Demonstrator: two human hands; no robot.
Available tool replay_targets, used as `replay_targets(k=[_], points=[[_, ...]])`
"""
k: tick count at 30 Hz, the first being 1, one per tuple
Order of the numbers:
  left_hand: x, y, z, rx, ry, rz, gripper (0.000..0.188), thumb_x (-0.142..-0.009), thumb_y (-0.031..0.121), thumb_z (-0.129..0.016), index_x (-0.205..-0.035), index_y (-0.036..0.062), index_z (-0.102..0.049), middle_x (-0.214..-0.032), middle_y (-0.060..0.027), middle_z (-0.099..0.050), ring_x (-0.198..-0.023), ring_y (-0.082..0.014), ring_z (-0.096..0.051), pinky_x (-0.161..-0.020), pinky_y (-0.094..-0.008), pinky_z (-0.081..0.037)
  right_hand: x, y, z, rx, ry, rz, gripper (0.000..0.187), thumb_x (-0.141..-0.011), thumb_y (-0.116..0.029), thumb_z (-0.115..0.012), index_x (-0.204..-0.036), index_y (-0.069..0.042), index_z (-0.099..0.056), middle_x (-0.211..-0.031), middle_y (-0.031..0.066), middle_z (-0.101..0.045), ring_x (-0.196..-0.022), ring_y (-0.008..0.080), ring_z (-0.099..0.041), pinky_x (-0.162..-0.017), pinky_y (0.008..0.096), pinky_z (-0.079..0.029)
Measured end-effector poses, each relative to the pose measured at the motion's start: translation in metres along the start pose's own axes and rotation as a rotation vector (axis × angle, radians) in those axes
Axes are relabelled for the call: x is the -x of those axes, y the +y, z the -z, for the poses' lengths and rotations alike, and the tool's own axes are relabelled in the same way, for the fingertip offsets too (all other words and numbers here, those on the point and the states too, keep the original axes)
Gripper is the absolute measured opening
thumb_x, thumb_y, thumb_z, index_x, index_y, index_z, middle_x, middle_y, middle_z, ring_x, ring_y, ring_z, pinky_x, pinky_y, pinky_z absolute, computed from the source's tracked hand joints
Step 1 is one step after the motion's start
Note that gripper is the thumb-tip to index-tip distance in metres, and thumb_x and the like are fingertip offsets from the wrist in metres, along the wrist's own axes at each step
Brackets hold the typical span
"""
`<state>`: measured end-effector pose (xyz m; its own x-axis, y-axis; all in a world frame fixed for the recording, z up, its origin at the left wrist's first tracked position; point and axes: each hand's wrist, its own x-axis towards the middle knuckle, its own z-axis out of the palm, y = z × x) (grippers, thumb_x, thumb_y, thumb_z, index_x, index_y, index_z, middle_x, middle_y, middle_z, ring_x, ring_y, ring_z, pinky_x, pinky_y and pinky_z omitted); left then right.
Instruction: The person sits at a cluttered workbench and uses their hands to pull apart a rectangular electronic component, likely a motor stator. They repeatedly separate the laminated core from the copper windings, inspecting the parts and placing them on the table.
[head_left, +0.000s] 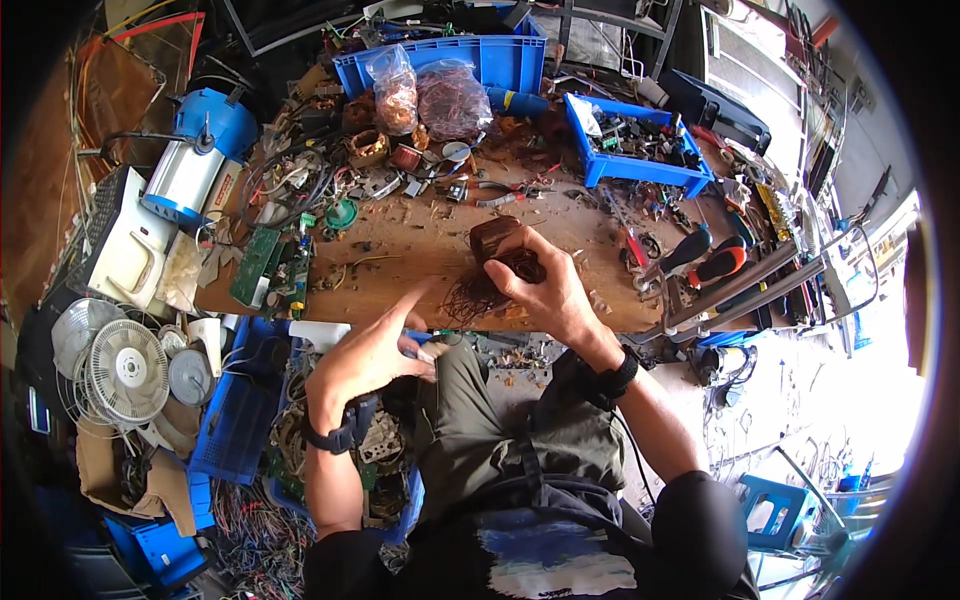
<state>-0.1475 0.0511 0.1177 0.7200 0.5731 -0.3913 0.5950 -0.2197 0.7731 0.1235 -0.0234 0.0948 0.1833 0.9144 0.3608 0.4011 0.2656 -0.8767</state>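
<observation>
The right hand (550, 285) has thumb and fingers closed round the coil (490, 238), over the table (395, 235) near its front edge — gripping the body firmly probably keeps its loose strands (468, 302) workable. The left hand (352, 362), apart, has loosely spread fingers; blur hides whether they pinch anything. One coil; beyond — two bags (455, 105), two blue bins (510, 62).

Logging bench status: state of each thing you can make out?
Right hand: closed on the coil
Coil: held, loose strands beside it
Left hand: open, fingers apart, partly blurred
Blue tray: upright, loaded with small parts
Clear bags: filled with copper wire; sealed or not, can't tell
Pliers: lying down; jaws too small to judge
Cardboard box: open
Bench: littered with scraps
</observation>
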Motion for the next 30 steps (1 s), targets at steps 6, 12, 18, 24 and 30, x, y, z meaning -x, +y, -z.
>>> replay_targets(k=[6,12,18,24,30], points=[[0.001,0.017,-0.033,-0.247,0.677,-0.424,0.086,-0.083,0.014,-0.092,-0.158,0.0092,-0.050,-0.142,-0.0207,-0.065,-0.129,-0.0347,-0.066,-0.107,-0.0463,-0.054,0.000,-0.004,0.000,0.024,0.034,-0.004,0.030,-0.098,-0.024,-0.081,-0.113,0.000,-0.069,-0.101,0.0168,-0.079,-0.096,0.0222,-0.078,-0.087,0.0371,-0.061],[-0.045,0.043,-0.076,-0.284,0.684,-0.475,0.096,-0.077,0.016,-0.095,-0.156,0.0031,-0.041,-0.130,-0.0250,-0.065,-0.114,-0.0459,-0.068,-0.093,-0.0513,-0.059,-0.002,-0.010,-0.003,0.083,0.012,-0.007,0.027,-0.098,-0.020,-0.078,-0.112,-0.001,-0.065,-0.100,0.0193,-0.078,-0.092,0.0306,-0.080,-0.081,0.0402,-0.062],[-0.062,0.020,-0.067,-0.275,0.584,-0.489,0.057,-0.090,0.003,-0.080,-0.136,0.0027,-0.046,-0.114,-0.0308,-0.070,-0.107,-0.0538,-0.068,-0.083,-0.0577,-0.056,-0.005,-0.020,0.007,0.187,-0.115,-0.079,0.027,-0.098,-0.024,-0.076,-0.110,-0.002,-0.065,-0.099,0.0194,-0.075,-0.091,0.0385,-0.076,-0.079,0.0451,-0.060],[-0.064,-0.003,-0.063,-0.162,0.522,-0.464,0.052,-0.097,0.004,-0.076,-0.140,-0.0001,-0.047,-0.113,-0.0275,-0.072,-0.106,-0.0449,-0.073,-0.086,-0.0496,-0.059,-0.002,-0.010,-0.008,0.400,0.006,0.410,0.017,-0.096,-0.016,-0.076,-0.105,-0.002,-0.074,-0.101,0.0152,-0.068,-0.093,0.0351,-0.069,-0.084,0.0455,-0.057],[-0.065,0.020,-0.076,0.116,0.619,-0.558,0.053,-0.091,0.018,-0.087,-0.129,-0.0045,-0.058,-0.109,-0.0243,-0.073,-0.102,-0.0390,-0.074,-0.088,-0.0435,-0.058,-0.015,-0.002,-0.016,0.501,0.032,0.458,0.016,-0.094,-0.019,-0.074,-0.094,-0.004,-0.071,-0.086,0.0108,-0.067,-0.082,0.0324,-0.069,-0.071,0.0450,-0.058]])
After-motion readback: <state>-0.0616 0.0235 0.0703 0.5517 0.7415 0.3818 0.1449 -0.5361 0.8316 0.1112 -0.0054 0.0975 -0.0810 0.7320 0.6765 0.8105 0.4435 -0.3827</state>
